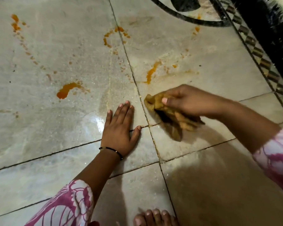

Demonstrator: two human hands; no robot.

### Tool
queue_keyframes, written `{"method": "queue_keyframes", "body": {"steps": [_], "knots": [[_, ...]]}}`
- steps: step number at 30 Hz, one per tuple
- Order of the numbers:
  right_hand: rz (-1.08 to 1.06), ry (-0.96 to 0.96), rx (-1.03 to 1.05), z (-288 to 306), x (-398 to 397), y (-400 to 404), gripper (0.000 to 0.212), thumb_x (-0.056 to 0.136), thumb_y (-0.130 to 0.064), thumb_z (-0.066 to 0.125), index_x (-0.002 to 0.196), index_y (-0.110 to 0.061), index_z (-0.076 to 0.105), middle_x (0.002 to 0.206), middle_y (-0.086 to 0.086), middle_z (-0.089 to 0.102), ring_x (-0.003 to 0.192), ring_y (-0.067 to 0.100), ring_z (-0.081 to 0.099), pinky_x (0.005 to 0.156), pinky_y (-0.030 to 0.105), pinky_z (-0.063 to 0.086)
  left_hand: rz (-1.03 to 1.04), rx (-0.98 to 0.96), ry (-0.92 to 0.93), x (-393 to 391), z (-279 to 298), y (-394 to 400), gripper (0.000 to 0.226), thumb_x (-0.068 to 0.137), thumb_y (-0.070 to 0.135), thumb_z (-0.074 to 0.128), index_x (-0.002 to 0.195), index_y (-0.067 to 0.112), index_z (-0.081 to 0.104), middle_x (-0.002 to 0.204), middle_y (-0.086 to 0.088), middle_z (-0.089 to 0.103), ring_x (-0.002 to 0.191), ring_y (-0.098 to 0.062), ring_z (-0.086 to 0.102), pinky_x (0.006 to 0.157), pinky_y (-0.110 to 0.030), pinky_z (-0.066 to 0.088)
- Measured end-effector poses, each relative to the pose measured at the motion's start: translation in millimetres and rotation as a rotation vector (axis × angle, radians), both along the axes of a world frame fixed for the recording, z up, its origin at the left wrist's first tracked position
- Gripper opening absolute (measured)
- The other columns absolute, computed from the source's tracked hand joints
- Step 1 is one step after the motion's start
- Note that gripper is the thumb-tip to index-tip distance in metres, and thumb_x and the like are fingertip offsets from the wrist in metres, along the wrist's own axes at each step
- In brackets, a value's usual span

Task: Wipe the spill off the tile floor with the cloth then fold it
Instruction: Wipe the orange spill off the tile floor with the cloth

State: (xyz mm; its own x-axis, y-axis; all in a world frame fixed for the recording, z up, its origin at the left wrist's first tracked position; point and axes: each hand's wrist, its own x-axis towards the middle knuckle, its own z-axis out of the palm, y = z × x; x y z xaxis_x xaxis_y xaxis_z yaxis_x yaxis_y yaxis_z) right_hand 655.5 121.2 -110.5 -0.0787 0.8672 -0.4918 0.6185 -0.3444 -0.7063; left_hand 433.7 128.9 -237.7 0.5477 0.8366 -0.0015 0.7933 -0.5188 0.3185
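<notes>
1. Cloth: brown-yellow, bunched, blurred along its lower trailing end. It sits on the tile floor just right of the long grout line, near the crossing of joints. Its upper part is hidden under the hand that holds it; how much of it touches the floor cannot be told.

2. Right hand: fingers clenched around the top of the cloth, one nail showing at the front edge; the rest curl under and are out of sight. The forearm runs off to the right into a pink-and-white patterned sleeve, cut by the frame edge.

3. Left hand: flat on the floor just left of the cloth, apart from it, fingers released and slightly spread, thumb tip lying on a grout joint. It holds nothing. A thin dark bracelet circles the wrist.

4. Spill: orange puddles, streaks and droplets scattered over the tiles beyond both hands; the largest pool lies to the far left, another streak just above the cloth. A pale smeared film around the streak is hard to read.

5. Bare toes: at the bottom edge, cut off.

6. Dark object with patterned trim: upper right corner, cropped; its nature cannot be told.
</notes>
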Motion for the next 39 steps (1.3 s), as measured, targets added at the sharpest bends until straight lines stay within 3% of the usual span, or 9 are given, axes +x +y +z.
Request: {"method": "queue_keyframes", "body": {"steps": [5, 7, 10, 15, 20, 25, 29, 35, 39], "knots": [[0.410, -0.323, 0.016, -43.8, -42.3, -49.3, 0.049, 0.101, -0.021, 0.043, 0.148, -0.022, 0.030, 0.157, -0.003, 0.023, 0.144, 0.013, 0.018, 0.108, 0.010, 0.009, -0.016, -0.001, -0.004, -0.7, -1.3, 2.1, 0.072, 0.085, 0.051, 0.035, 0.146, 0.012, 0.031, 0.155, -0.006, 0.026, 0.142, -0.022, 0.023, 0.115, -0.037, 0.001], [0.211, -0.178, -0.020, -40.1, -35.9, -47.2, 0.043, 0.098, -0.015, 0.048, 0.140, -0.023, 0.045, 0.149, -0.003, 0.040, 0.138, 0.010, 0.033, 0.100, 0.000, 0.018, -0.014, 0.003, 0.001, -1.1, -1.8, 1.9, 0.072, 0.085, 0.051, 0.036, 0.145, 0.012, 0.032, 0.154, -0.006, 0.027, 0.141, -0.023, 0.024, 0.114, -0.038, 0.003], [-0.025, -0.021, -0.062, -24.5, -19.7, -32.3, 0.028, 0.095, -0.011, 0.053, 0.116, -0.023, 0.068, 0.113, -0.003, 0.069, 0.106, 0.012, 0.062, 0.086, 0.016, 0.046, -0.013, -0.001, 0.002, -0.5, -0.8, 2.0, 0.072, 0.086, 0.052, 0.036, 0.146, 0.013, 0.031, 0.155, -0.006, 0.026, 0.142, -0.022, 0.023, 0.115, -0.038, 0.002], [-0.067, 0.021, -0.077, 11.5, 42.0, 32.7, 0.022, 0.090, -0.007, 0.059, 0.106, -0.019, 0.068, 0.098, -0.003, 0.071, 0.089, 0.010, 0.068, 0.066, 0.020, 0.052, -0.018, -0.004, -0.002, -0.7, -0.1, 1.7, 0.071, 0.086, 0.051, 0.033, 0.146, 0.013, 0.031, 0.155, -0.005, 0.025, 0.143, -0.022, 0.021, 0.115, -0.037, 0.000], [-0.641, -0.529, 0.357, 12.8, 96.4, 66.7, 0.026, 0.089, -0.026, 0.065, 0.113, -0.016, 0.063, 0.109, 0.001, 0.063, 0.099, 0.018, 0.058, 0.083, 0.031, 0.047, -0.003, -0.007, -0.015, -0.1, -0.3, 1.2, 0.068, 0.088, 0.048, 0.034, 0.147, 0.014, 0.030, 0.156, -0.004, 0.023, 0.143, -0.020, 0.019, 0.115, -0.036, -0.002], [-0.212, -0.537, 0.189, -23.1, 27.2, 13.1, 0.042, 0.082, -0.057, 0.061, 0.096, -0.018, 0.064, 0.093, 0.002, 0.066, 0.086, 0.023, 0.063, 0.071, 0.032, 0.049, 0.005, 0.002, -0.029, 0.1, -1.2, 1.1, 0.069, 0.087, 0.049, 0.035, 0.146, 0.013, 0.033, 0.155, -0.004, 0.026, 0.143, -0.020, 0.021, 0.115, -0.037, 0.001], [-0.124, -0.733, 0.095, -56.4, -6.8, -9.0, 0.088, 0.072, -0.074, 0.058, 0.133, -0.014, 0.040, 0.132, 0.015, 0.046, 0.116, 0.035, 0.050, 0.085, 0.041, 0.047, -0.002, -0.003, -0.017, 0.5, -0.3, 0.9, 0.069, 0.086, 0.049, 0.035, 0.145, 0.013, 0.033, 0.155, -0.005, 0.026, 0.142, -0.021, 0.021, 0.115, -0.037, 0.001], [-0.372, -0.407, 0.211, -55.7, -0.8, 1.3, 0.020, 0.082, -0.029, 0.070, 0.093, -0.016, 0.061, 0.096, 0.007, 0.061, 0.092, 0.028, 0.059, 0.065, 0.029, 0.038, 0.002, 0.000, -0.019, 0.6, 0.2, 0.9, 0.069, 0.086, 0.049, 0.035, 0.146, 0.013, 0.032, 0.155, -0.005, 0.027, 0.142, -0.021, 0.022, 0.115, -0.037, 0.001], [-0.491, -0.209, 0.255, -32.4, 10.5, 7.4, 0.011, 0.079, -0.012, 0.072, 0.079, -0.019, 0.063, 0.082, 0.001, 0.065, 0.080, 0.020, 0.062, 0.070, 0.029, 0.049, 0.004, -0.002, -0.026, 0.1, 0.0, 0.5, 0.068, 0.087, 0.048, 0.035, 0.145, 0.013, 0.032, 0.155, -0.005, 0.026, 0.143, -0.021, 0.021, 0.115, -0.037, 0.001]]}}
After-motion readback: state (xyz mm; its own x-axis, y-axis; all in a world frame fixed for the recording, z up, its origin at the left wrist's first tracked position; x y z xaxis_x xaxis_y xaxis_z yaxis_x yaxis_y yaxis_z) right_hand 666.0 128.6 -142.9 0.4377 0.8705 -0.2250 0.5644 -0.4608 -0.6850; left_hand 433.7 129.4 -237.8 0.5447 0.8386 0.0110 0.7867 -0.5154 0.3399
